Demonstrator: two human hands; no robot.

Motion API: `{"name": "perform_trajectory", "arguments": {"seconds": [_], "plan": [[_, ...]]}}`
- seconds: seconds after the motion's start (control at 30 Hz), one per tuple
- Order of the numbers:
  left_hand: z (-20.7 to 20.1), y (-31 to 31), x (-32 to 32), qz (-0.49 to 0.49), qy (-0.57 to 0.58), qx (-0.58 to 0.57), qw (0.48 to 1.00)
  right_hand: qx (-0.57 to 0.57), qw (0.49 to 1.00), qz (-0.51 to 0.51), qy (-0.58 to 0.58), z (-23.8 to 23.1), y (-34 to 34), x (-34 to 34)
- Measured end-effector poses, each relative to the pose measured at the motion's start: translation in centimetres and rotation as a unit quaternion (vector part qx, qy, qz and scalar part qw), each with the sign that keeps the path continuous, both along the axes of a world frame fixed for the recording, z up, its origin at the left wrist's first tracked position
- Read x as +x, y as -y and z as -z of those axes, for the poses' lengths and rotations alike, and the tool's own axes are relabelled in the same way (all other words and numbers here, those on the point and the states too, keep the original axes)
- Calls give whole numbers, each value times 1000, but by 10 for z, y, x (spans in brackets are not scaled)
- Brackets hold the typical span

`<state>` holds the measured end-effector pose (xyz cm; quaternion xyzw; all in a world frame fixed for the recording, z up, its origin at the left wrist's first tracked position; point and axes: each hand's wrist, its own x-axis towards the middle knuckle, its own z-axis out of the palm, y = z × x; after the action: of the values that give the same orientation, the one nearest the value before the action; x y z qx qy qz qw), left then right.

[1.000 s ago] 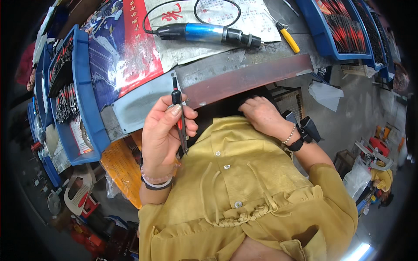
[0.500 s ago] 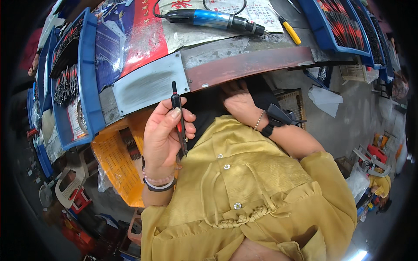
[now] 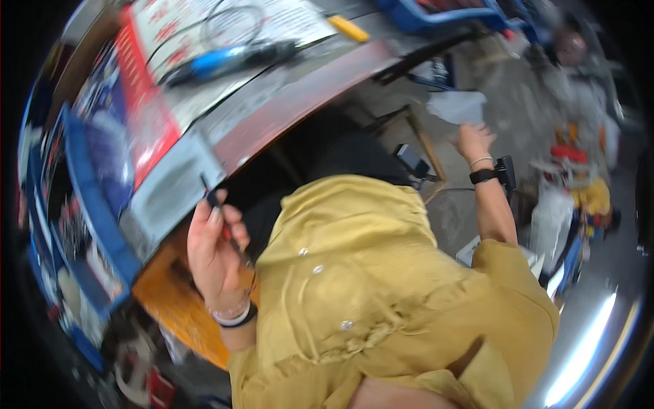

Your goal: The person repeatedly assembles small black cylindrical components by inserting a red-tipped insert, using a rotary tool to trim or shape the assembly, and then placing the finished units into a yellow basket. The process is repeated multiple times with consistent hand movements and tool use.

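Note:
My left hand is closed round a slim black-and-red tool, shaped like a folded drawing compass. It is held upright at a tilt, just off the near edge of a pale metal plate on the bench. My right hand is stretched out to the right, away from the bench. Its fingertips overlap the lower edge of a white sheet in view; whether they touch it I cannot tell. Motion blurs those fingers, so their grip does not show.
A blue-and-black electric screwdriver lies on printed sheets on the bench, with a yellow-handled tool to its right. Blue bins stand at the left, another blue bin at the far right. An orange container sits below the bench edge.
My right hand has come out from under the bench edge and swung far right. My left hand still holds the tool. The whole view has turned and shifted right.

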<state>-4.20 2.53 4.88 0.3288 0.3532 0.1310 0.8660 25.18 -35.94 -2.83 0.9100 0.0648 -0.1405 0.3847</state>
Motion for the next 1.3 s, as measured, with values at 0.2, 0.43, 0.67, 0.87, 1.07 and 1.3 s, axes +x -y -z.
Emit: {"name": "perform_trajectory", "arguments": {"seconds": [0.2,0.43,0.67,0.87,1.07,1.3], "plan": [[1,14,30,81,27,7,996,509,836,193,60,-42,134,-15],[-11,25,46,139,11,36,990,574,815,82,-6,27,76,-63],[-23,44,50,162,0,84,983,650,755,-34,-83,18,-18,-70],[-29,71,56,182,-49,142,972,791,554,-139,-220,-20,-101,-97],[-34,82,64,238,-49,143,959,873,235,82,-419,-57,-162,-97],[-28,68,73,224,-38,143,963,838,190,139,-493,-58,-198,-86]]}}
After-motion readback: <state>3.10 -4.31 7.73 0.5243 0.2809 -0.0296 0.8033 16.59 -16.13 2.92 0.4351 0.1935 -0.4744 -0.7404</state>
